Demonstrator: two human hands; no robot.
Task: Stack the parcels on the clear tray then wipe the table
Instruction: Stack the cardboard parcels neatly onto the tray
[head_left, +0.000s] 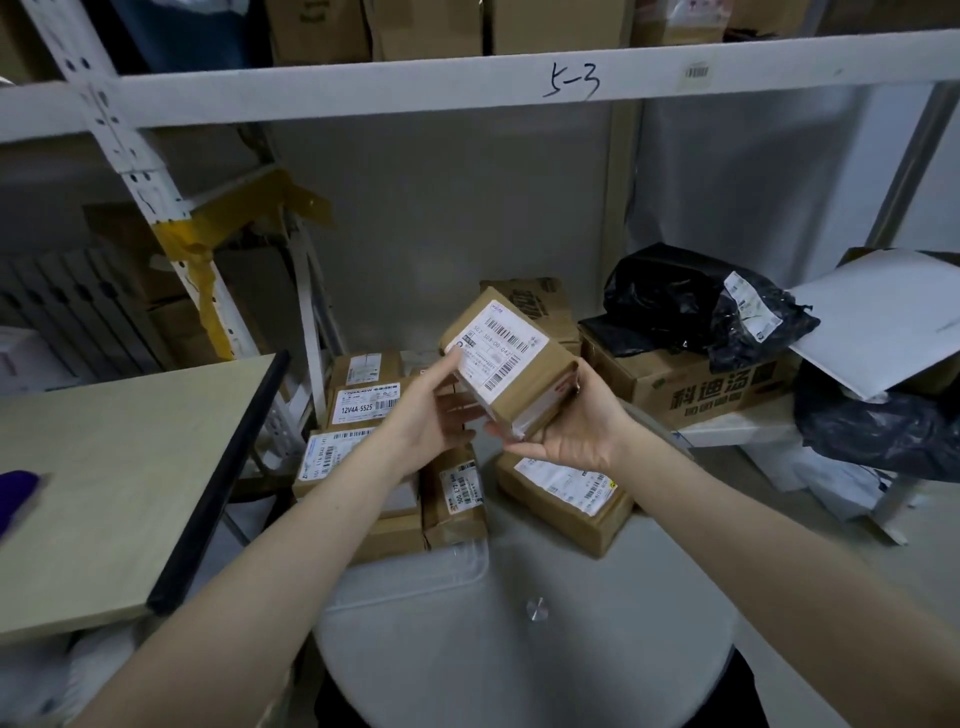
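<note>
As left hand (431, 410) and right hand (576, 421) clamp parcel (514, 353), long axis slants far-left

A white metal shelf beam (363, 88) marked "5-3" spans the far side, cardboard cartons (431, 26) standing on it. Torn yellow tape (187, 244) wraps the slotted upright (104, 119) at far left.

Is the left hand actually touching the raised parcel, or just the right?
Touching. Head view: the left hand has its thumb on the parcel top; the right hand cups its lower end.
</note>
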